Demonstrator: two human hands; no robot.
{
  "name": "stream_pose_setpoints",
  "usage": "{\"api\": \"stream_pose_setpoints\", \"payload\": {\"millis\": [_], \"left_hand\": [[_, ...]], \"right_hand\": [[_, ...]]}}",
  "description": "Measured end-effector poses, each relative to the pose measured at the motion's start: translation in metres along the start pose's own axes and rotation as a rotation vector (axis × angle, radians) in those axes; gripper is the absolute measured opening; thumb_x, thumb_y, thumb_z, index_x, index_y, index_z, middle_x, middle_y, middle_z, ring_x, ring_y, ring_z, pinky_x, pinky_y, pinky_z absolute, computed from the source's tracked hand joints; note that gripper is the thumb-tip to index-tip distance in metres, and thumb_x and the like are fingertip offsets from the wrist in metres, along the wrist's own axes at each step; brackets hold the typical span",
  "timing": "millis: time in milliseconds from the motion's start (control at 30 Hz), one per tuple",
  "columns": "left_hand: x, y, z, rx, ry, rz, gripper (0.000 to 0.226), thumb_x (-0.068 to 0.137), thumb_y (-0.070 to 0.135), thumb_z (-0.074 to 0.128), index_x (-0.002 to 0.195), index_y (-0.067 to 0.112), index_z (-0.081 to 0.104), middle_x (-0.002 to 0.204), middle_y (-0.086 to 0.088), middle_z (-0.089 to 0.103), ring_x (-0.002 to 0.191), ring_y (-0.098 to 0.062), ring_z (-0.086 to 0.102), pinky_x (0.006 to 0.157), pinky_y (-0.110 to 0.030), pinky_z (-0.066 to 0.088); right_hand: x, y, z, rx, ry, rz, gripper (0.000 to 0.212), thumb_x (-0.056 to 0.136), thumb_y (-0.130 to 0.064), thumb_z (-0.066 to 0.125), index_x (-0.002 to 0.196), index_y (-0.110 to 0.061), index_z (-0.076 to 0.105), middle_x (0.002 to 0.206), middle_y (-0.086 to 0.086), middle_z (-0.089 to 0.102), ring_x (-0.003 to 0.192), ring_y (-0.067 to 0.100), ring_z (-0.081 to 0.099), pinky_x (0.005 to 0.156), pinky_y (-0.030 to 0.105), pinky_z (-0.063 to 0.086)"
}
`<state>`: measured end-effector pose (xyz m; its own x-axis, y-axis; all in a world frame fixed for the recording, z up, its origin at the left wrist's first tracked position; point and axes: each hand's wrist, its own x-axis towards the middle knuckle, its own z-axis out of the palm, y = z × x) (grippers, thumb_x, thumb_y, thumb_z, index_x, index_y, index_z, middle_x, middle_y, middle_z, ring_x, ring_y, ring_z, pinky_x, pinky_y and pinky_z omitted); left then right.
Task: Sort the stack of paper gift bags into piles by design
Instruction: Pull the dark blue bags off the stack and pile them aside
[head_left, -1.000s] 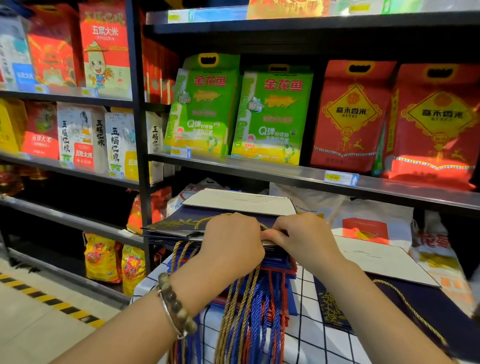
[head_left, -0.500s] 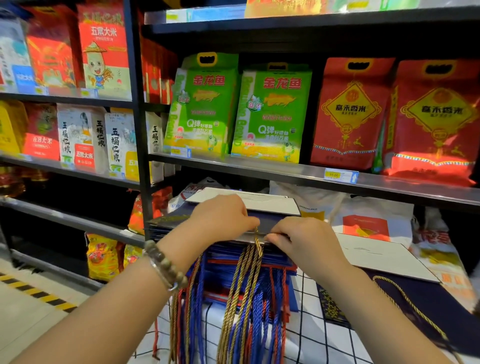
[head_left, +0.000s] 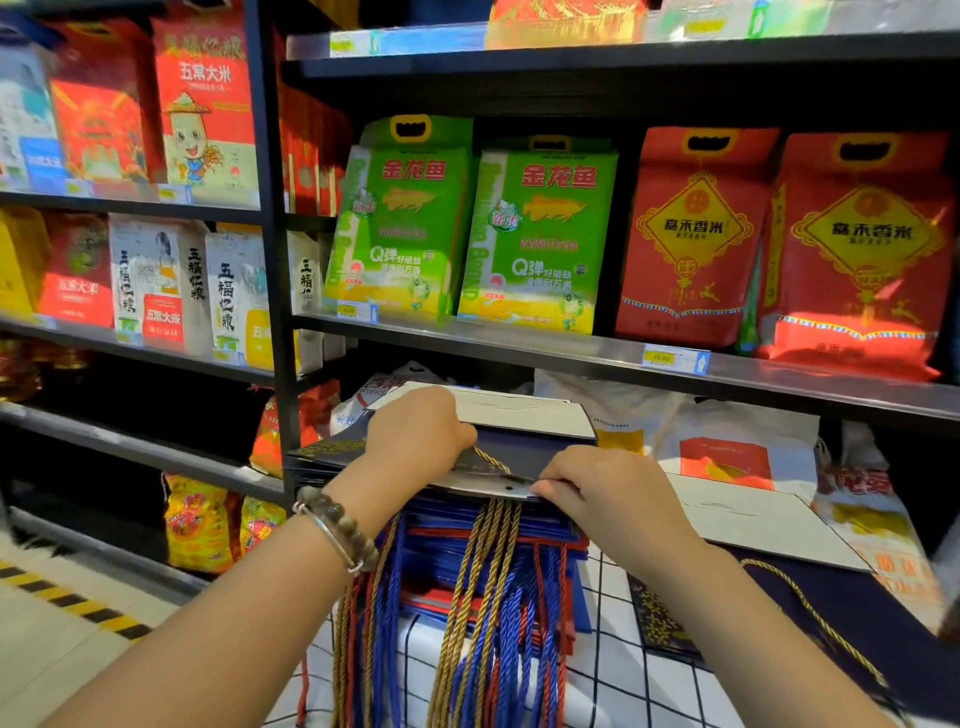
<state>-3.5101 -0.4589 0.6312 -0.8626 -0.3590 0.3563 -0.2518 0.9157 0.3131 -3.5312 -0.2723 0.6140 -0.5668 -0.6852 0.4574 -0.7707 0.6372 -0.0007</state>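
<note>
A stack of flattened paper gift bags (head_left: 498, 540), blue and red, lies on the checked table. Their gold, blue and red rope handles (head_left: 483, 623) hang over the near edge. On top lies a dark navy bag (head_left: 524, 449) with gold print and a white base flap. My left hand (head_left: 415, 434) rests on this top bag with its fingers curled at a gold cord. The fingertips of my right hand (head_left: 597, 486) pinch the bag's near edge, which is lifted off the stack. A second navy bag (head_left: 878, 618) with a gold cord lies flat to the right.
A white cloth with a black grid (head_left: 623, 691) covers the table. Close behind stand black shelves (head_left: 571, 353) full of rice bags, with a black upright post (head_left: 270, 260) at the left. Plastic bags (head_left: 727, 447) are piled behind the stack. Left is floor with yellow-black tape (head_left: 78, 603).
My left hand has slid away from me across the top navy bag. The right hand keeps its hold on the near edge, which now stands a little higher off the stack.
</note>
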Motion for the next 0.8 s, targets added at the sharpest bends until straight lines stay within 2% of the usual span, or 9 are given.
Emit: {"api": "stream_pose_setpoints", "payload": {"millis": [100, 200, 367, 433, 500, 567, 667, 733, 800], "left_hand": [[-0.002, -0.004, -0.001, -0.018, 0.03, 0.007, 0.036, 0.084, 0.028, 0.056, 0.054, 0.013, 0.043, 0.054, 0.0, 0.043, 0.053, -0.022, 0.043, 0.051, -0.026, 0.032], [-0.011, -0.003, -0.004, 0.033, 0.03, 0.1, 0.026, 0.09, 0.034, 0.052, 0.073, 0.015, 0.056, 0.067, 0.002, 0.054, 0.069, -0.022, 0.053, 0.055, -0.027, 0.034], [-0.031, -0.001, -0.018, -0.041, -0.155, 0.33, 0.047, 0.084, 0.065, 0.045, 0.107, 0.026, 0.057, 0.101, 0.007, 0.058, 0.092, -0.013, 0.054, 0.075, -0.03, 0.044], [-0.034, 0.0, -0.018, 0.214, -0.18, 0.423, 0.058, 0.081, 0.069, 0.045, 0.121, 0.027, 0.052, 0.111, 0.004, 0.056, 0.101, -0.017, 0.054, 0.075, -0.03, 0.041], [-0.031, 0.002, -0.02, 0.478, -0.054, 0.518, 0.051, 0.089, 0.061, 0.04, 0.125, 0.025, 0.05, 0.111, 0.0, 0.055, 0.102, -0.021, 0.055, 0.068, -0.03, 0.037], [-0.026, 0.007, -0.025, 0.579, 0.023, 0.579, 0.042, 0.098, 0.049, 0.032, 0.122, 0.022, 0.053, 0.109, -0.003, 0.055, 0.096, -0.025, 0.058, 0.062, -0.03, 0.034], [-0.018, 0.013, -0.043, 0.641, 0.09, 0.602, 0.041, 0.1, 0.044, 0.027, 0.124, 0.022, 0.054, 0.11, -0.004, 0.053, 0.091, -0.028, 0.059, 0.062, -0.033, 0.036], [-0.013, 0.015, -0.058, 0.662, 0.145, 0.602, 0.04, 0.101, 0.042, 0.028, 0.129, 0.024, 0.051, 0.113, -0.004, 0.052, 0.091, -0.029, 0.059, 0.058, -0.03, 0.035], [-0.009, 0.018, -0.07, 0.672, 0.225, 0.606, 0.036, 0.102, 0.036, 0.029, 0.129, 0.024, 0.049, 0.11, -0.003, 0.052, 0.087, -0.028, 0.06, 0.049, -0.028, 0.028]], "right_hand": [[0.001, -0.002, -0.005, -0.028, -0.01, -0.017, 0.034, 0.095, -0.048, 0.037, 0.108, -0.028, 0.061, 0.108, -0.011, 0.062, 0.099, 0.008, 0.056, 0.077, 0.025, 0.043], [-0.002, 0.0, -0.008, -0.007, -0.071, -0.043, 0.045, 0.088, -0.06, 0.043, 0.119, -0.03, 0.056, 0.116, -0.012, 0.059, 0.106, 0.009, 0.055, 0.083, 0.027, 0.044], [-0.004, 0.001, -0.011, -0.156, -0.111, -0.073, 0.036, 0.099, -0.038, 0.034, 0.133, -0.034, 0.043, 0.132, -0.013, 0.052, 0.118, 0.01, 0.05, 0.089, 0.027, 0.044], [-0.001, 0.002, -0.014, -0.211, -0.03, -0.081, 0.031, 0.1, -0.034, 0.033, 0.123, -0.03, 0.053, 0.118, -0.009, 0.063, 0.106, 0.015, 0.06, 0.079, 0.031, 0.05], [0.006, 0.003, -0.014, -0.247, 0.121, -0.146, 0.024, 0.094, -0.028, 0.045, 0.095, -0.023, 0.069, 0.083, -0.002, 0.071, 0.076, 0.02, 0.068, 0.065, 0.031, 0.052], [0.011, 0.005, -0.014, -0.23, 0.366, -0.151, 0.019, 0.081, -0.026, 0.054, 0.072, -0.021, 0.071, 0.061, -0.003, 0.068, 0.057, 0.019, 0.065, 0.064, 0.029, 0.05], [0.018, 0.008, -0.014, -0.078, 0.608, -0.082, 0.019, 0.074, -0.024, 0.061, 0.088, -0.017, 0.071, 0.083, -0.001, 0.071, 0.081, 0.021, 0.067, 0.081, 0.033, 0.045], [0.021, 0.008, -0.013, 0.072, 0.714, 0.016, 0.041, 0.074, -0.018, 0.066, 0.114, -0.011, 0.063, 0.116, 0.007, 0.064, 0.11, 0.024, 0.057, 0.098, 0.037, 0.042], [0.021, 0.004, -0.015, 0.254, 0.743, 0.172, 0.068, 0.076, -0.014, 0.071, 0.137, -0.013, 0.042, 0.144, 0.01, 0.04, 0.133, 0.021, 0.034, 0.109, 0.033, 0.026]]}}
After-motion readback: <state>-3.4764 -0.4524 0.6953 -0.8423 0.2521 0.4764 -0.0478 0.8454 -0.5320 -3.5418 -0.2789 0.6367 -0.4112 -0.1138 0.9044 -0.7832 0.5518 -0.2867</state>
